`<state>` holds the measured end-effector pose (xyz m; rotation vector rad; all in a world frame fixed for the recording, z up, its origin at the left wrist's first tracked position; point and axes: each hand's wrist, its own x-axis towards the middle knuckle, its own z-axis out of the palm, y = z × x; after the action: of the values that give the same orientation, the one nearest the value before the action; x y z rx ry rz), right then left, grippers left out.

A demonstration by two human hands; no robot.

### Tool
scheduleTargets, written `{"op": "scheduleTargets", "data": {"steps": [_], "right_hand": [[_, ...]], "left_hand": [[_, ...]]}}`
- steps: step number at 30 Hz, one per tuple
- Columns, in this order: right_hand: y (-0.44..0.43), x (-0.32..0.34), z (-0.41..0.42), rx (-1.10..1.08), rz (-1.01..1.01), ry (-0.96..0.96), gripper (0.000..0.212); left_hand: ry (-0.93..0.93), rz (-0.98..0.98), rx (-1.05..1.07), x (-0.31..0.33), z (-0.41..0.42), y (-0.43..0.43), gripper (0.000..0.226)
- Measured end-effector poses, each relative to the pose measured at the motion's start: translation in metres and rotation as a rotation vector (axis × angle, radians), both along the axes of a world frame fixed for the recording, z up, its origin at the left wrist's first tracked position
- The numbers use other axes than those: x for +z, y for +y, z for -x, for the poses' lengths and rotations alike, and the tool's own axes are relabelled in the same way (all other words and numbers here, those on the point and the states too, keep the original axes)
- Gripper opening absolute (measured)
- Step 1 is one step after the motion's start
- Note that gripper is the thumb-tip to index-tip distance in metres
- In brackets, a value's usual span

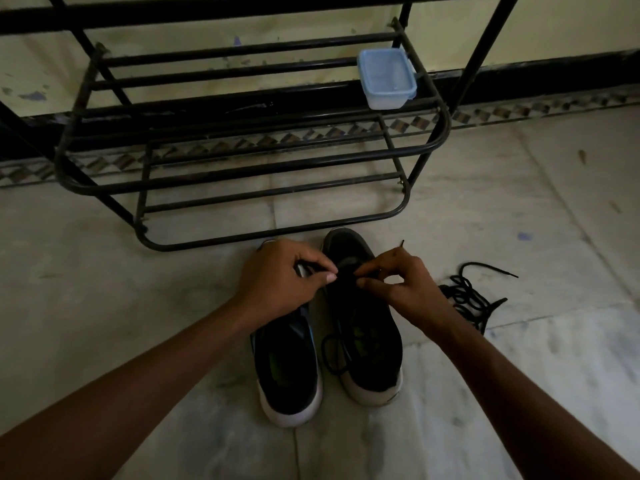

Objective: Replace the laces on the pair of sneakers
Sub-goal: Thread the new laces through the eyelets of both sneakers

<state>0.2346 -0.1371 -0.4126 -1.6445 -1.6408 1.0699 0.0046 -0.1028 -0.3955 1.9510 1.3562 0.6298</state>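
We can read no text, brand or number anywhere. Green marks sit on the insoles of the left-hand sneaker [287, 368] and the right-hand sneaker [367, 341], low in the middle of the frame, but they are too dim and blurred to make out.

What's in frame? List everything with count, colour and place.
left sneaker: 1, black with white sole, on floor, no lace visible
right sneaker: 1, black with white sole, beside it
lace: 1, black, in right sneaker, loop over its opening
loose laces: count unclear, black, heap on floor right of right sneaker
rack: 1, black metal, beyond sneakers, by wall
box: 1, clear bluish, lidded, right end of a rack shelf
floor: pale tiles
wall: pale yellow, behind rack
left grip: bare hand, pinches lace over right sneaker
right grip: bare hand, pinches lace end
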Motion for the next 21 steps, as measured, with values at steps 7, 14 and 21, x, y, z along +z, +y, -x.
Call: {"op": "scheduleTargets", "data": {"steps": [7, 14, 21], "right_hand": [[0.005, 0.015, 0.007, 0.138, -0.014, -0.151, 0.021], [0.014, 0.01, 0.01, 0.201, 0.011, -0.058, 0.021], [0.012, 0.006, 0.012, 0.156, 0.106, -0.013, 0.019]], "left_hand": [[0.152, -0.005, 0.01, -0.009, -0.011, -0.002, 0.004], [0.144, 0.015, 0.002, -0.019, -0.018, 0.0, 0.006], [0.02, 0.081, 0.078, -0.017, -0.025, -0.001, 0.011]]}}
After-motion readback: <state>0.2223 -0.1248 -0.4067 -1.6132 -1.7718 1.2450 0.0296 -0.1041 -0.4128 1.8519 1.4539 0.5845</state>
